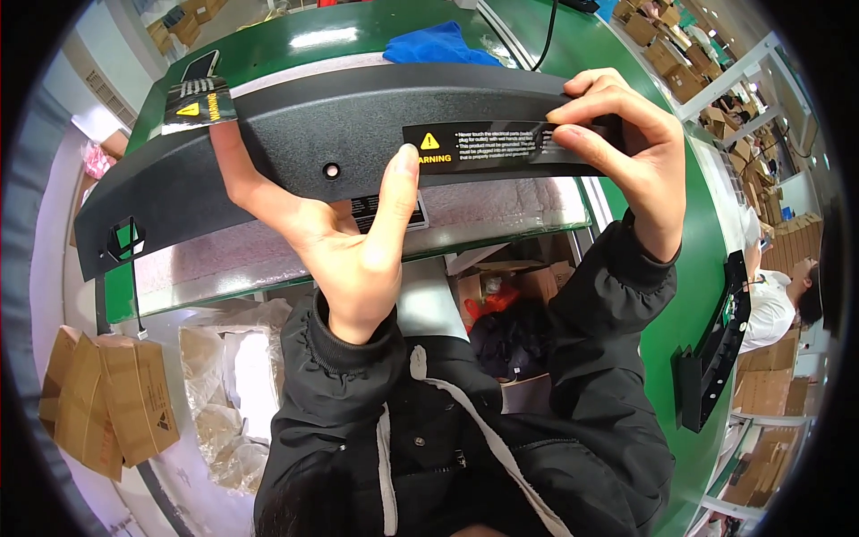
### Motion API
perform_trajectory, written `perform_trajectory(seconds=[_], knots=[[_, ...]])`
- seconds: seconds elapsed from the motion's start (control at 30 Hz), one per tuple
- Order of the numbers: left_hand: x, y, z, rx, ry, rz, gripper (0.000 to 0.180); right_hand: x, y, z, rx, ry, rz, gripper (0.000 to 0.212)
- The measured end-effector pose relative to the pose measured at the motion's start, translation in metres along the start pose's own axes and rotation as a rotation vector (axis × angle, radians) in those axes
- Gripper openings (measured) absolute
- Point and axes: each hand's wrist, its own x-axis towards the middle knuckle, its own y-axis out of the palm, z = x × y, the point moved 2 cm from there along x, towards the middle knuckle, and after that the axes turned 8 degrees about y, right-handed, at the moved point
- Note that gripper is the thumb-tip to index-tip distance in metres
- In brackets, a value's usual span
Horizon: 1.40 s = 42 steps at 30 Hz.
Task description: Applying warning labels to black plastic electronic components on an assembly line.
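A long, curved black plastic panel [295, 134] lies across a pink padded surface [501, 210] in front of me. A black warning label [483, 148] with a yellow triangle is against its face. My right hand [640, 143] pinches the label's right end between thumb and forefinger. At the label's left end, the thumb of my left hand [349, 251] presses down, while its forefinger stretches far left. A second warning label [199, 106] hangs at that fingertip, apart from the first. The left hand's other fingers are mostly hidden. Below the panel's edge, a dark label [389, 213] shows partly.
A blue cloth [440, 45] lies on the green bench [295, 40] beyond the panel. Another black curved part [716, 345] rests at right, near a person in white [768, 309]. Cardboard [112, 403] and clear plastic wrapping [219, 421] are at lower left. A thin cable [137, 295] dangles from the panel.
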Motion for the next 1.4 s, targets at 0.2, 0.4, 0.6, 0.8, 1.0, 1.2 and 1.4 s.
perform_trajectory(seconds=[0.2, 0.4, 0.6, 0.8, 1.0, 1.2, 1.4], knots=[[-0.002, 0.002, 0.000, -0.056, -0.012, -0.030, 0.093, -0.005, -0.002, 0.000, 0.075, 0.266, -0.066, 0.027], [-0.002, 0.004, -0.001, -0.043, 0.008, -0.052, 0.091, -0.002, -0.004, -0.003, 0.073, 0.308, -0.067, 0.030], [-0.001, 0.006, 0.000, -0.114, -0.003, -0.065, 0.090, -0.002, -0.003, -0.007, 0.024, 0.265, -0.056, 0.035], [-0.001, 0.006, 0.001, -0.114, 0.003, -0.063, 0.089, -0.002, -0.003, -0.007, 0.007, 0.252, -0.062, 0.036], [-0.002, 0.006, -0.001, -0.105, -0.013, -0.065, 0.088, -0.004, -0.003, -0.006, -0.027, 0.283, -0.051, 0.035], [-0.002, 0.007, -0.001, -0.027, -0.018, -0.079, 0.087, -0.009, -0.005, -0.002, -0.306, 0.108, -0.101, 0.033], [0.000, 0.005, -0.001, -0.057, -0.070, -0.007, 0.095, -0.029, -0.010, 0.000, -0.924, 0.143, -0.639, 0.027]])
